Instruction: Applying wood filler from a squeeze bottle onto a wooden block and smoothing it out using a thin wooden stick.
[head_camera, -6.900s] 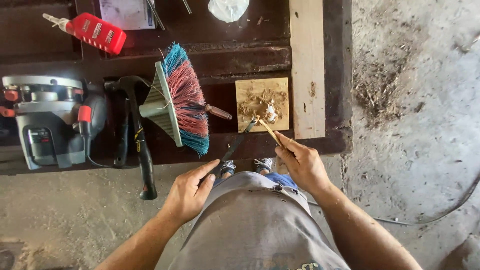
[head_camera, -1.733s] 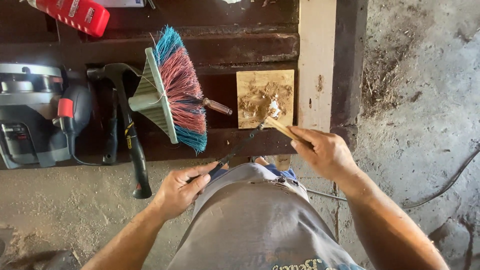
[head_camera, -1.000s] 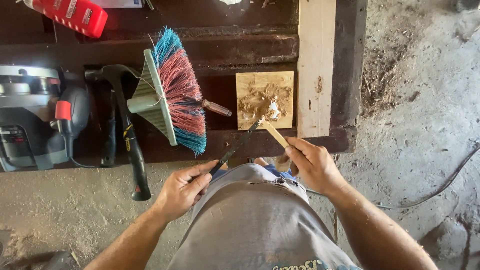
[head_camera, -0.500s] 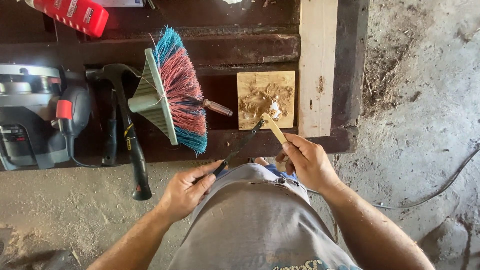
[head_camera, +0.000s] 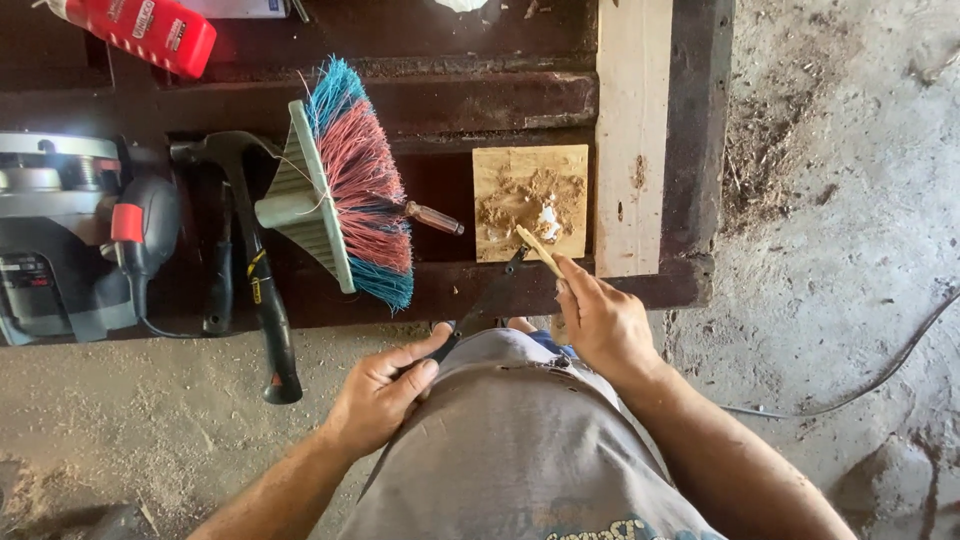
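Over a dark, worn wooden workbench (head_camera: 480, 100), a person held a slim dark blade-like tool (head_camera: 487, 298) by its handle in the left hand (head_camera: 378, 398), fingers curled tight around the grip near the waist. The right hand (head_camera: 600, 322) pinched a thin pale wooden stick (head_camera: 538, 250) between thumb and fingertips, its tip meeting the tool's far end just at the lower edge of a small square plywood offcut (head_camera: 530, 200) heaped with crumbly sawdust and a dab of white paste. Beside the offcut lay a plastic-backed brush (head_camera: 345, 195) with stiff pink and blue bristles, a black-handled claw hammer (head_camera: 255, 270) and a grey circular saw (head_camera: 65, 235). A red bottle (head_camera: 140, 30) lay at the bench's far edge, and an upright pale plank (head_camera: 632, 130) rested to the offcut's right.
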